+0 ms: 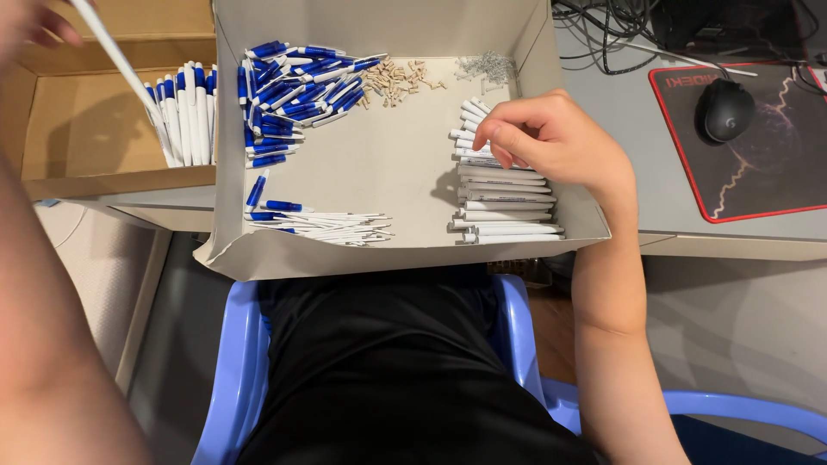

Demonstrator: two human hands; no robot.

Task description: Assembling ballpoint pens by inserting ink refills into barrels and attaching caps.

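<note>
Fingers (504, 142) of the right hand (551, 138) are curling down onto the top of the stack of white pen barrels (504, 202), which is lying along the right side of the shallow cardboard tray (379, 164). The fingertips are pinching narrowly at one barrel near the stack's upper end, though whether it is already lifted I cannot tell. The left hand (30, 21), at the top left corner and partly cut off, is holding one assembled white pen (121, 69) slantwise over the brown cardboard box (77, 129), where finished blue-and-white pens (185, 112) are standing in a row.

Risks, as I judge them: the barrels are lying loosely on one another, so a careless pull could be rolling neighbours off the stack toward the tray's low front wall, which is overhanging the desk edge above the lap. The tray itself is sitting partly off the desk, so pressing down on its near side might be tipping it and spilling the blue pen caps (293, 86), the small tan plugs (396, 82), the springs (484, 67) and the thin refills (332, 226). The slanted pen could also be knocking the upright row askew.
</note>
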